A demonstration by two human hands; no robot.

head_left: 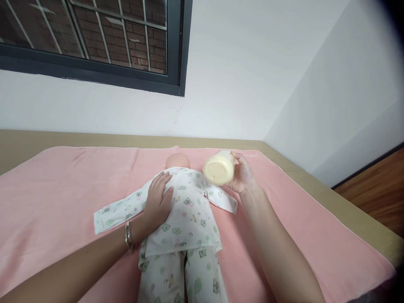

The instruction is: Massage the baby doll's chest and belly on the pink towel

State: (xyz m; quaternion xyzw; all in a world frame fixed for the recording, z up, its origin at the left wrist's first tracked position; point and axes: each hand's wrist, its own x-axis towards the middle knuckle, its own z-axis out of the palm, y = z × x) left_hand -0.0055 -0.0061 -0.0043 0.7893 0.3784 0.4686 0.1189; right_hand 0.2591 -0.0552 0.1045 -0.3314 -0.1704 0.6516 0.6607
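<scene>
A baby doll (189, 210) in white printed pyjamas lies in front of me, its head (177, 160) at the far end and its sleeves spread to both sides. My left hand (159, 198) rests on the doll's upper body at its left side, fingers stretched out flat on the cloth. In my right hand (243, 174) is a pale yellow bottle (219, 168), tilted so that its round base faces me. It is held above the doll's right shoulder. The bottle's far end is hidden behind its base.
A pink blanket (63, 185) covers most of the tan surface (19, 143) under the doll. Behind stands a white wall (227, 84) with a dark-framed, barred window (139, 80) at upper left. A brown wooden panel (378, 193) is at the right edge.
</scene>
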